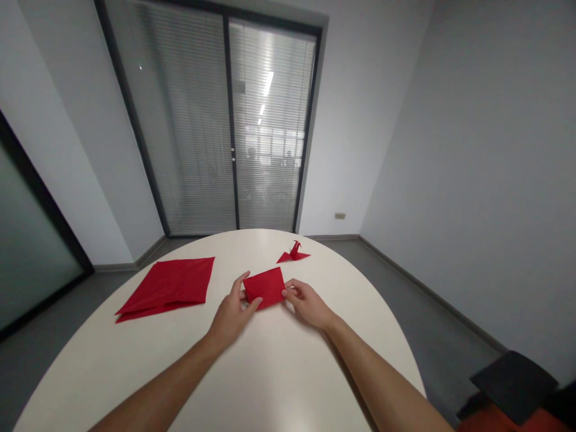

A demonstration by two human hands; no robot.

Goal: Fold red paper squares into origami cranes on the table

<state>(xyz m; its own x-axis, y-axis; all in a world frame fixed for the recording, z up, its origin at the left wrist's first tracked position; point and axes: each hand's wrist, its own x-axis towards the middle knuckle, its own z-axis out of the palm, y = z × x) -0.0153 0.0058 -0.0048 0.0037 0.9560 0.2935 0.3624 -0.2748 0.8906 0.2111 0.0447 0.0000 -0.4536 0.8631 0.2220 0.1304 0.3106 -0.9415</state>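
Between my hands is a small folded piece of red paper (266, 287), roughly rectangular, held just over the table or resting on it; I cannot tell which. My left hand (233, 315) grips its left side, thumb on the front face and fingers behind the edge. At the right edge, my right hand (308, 300) pinches the paper between thumb and curled fingers. Just beyond it stands a red origami crane (294, 253) with its wings spread. To the left lies a larger folded sheet of red paper (173, 285), its near edge showing separate layers.
A white round-edged table (252, 384) carries all the paper. Past its far edge are a glass door with blinds (270, 132) and a wall socket (339, 215). A black and orange chair (513, 387) stands at the lower right.
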